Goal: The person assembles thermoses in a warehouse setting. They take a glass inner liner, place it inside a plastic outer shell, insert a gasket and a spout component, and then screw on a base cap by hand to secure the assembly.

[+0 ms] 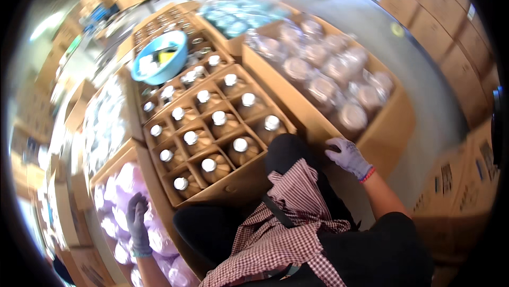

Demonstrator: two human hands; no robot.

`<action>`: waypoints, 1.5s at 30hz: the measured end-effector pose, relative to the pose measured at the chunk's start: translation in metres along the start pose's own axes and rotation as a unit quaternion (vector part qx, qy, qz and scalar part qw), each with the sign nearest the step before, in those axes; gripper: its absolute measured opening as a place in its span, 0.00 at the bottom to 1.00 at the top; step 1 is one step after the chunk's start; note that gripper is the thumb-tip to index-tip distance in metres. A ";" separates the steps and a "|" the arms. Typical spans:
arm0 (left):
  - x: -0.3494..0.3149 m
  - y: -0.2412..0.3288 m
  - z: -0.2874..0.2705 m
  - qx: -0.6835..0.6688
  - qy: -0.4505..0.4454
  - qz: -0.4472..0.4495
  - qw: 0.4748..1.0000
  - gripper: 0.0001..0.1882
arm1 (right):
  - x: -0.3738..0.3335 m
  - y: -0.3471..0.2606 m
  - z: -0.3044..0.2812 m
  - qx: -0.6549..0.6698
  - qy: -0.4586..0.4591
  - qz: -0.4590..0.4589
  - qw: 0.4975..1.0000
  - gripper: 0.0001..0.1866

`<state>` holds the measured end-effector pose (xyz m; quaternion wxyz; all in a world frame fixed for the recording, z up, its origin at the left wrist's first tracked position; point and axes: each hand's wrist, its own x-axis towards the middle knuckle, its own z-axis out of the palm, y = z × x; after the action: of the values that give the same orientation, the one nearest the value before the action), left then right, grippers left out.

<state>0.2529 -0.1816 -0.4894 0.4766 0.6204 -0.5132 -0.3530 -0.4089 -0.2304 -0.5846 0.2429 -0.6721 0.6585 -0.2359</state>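
My left hand [138, 224], in a grey glove with dark fingertips, hovers over a carton of purple items [127, 183] wrapped in clear film. Its fingers are loosely bent and apart from the thumb, with nothing seen in them. In a pale glove with a red band at the wrist, my right hand [348, 159] is at the near side of a carton [395, 122] of film-wrapped pinkish round items [323, 88]. The fingers there are spread, holding nothing. Between my hands, a divided carton [233, 189] holds several bottles [209, 165] with silvery-white tops, upright in their cells.
A light blue basin [177, 56] with small things inside sits on a farther divided carton of bottles. Teal wrapped items [241, 14] fill another carton behind. Clear wrapped items [108, 122] lie in a carton at left. Stacked cartons [440, 11] stand at right, beyond grey floor.
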 end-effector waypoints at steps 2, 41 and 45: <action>-0.007 -0.002 0.010 0.055 0.017 -0.001 0.998 0.19 | -0.030 0.008 0.001 0.000 0.100 0.009 0.995 0.21; -0.197 -0.149 0.009 0.418 0.065 -0.093 0.901 0.38 | -0.111 0.027 0.008 -0.112 -0.019 0.026 0.993 0.20; -0.199 -0.214 -0.010 0.429 0.081 -0.061 0.897 0.41 | -0.097 0.034 0.026 -0.167 -0.001 0.004 0.986 0.16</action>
<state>0.2818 0.0188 -0.7006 0.1814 0.8210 -0.5361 -0.0752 -0.4203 -0.1340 -0.6257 0.1288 -0.7007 0.6913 -0.1208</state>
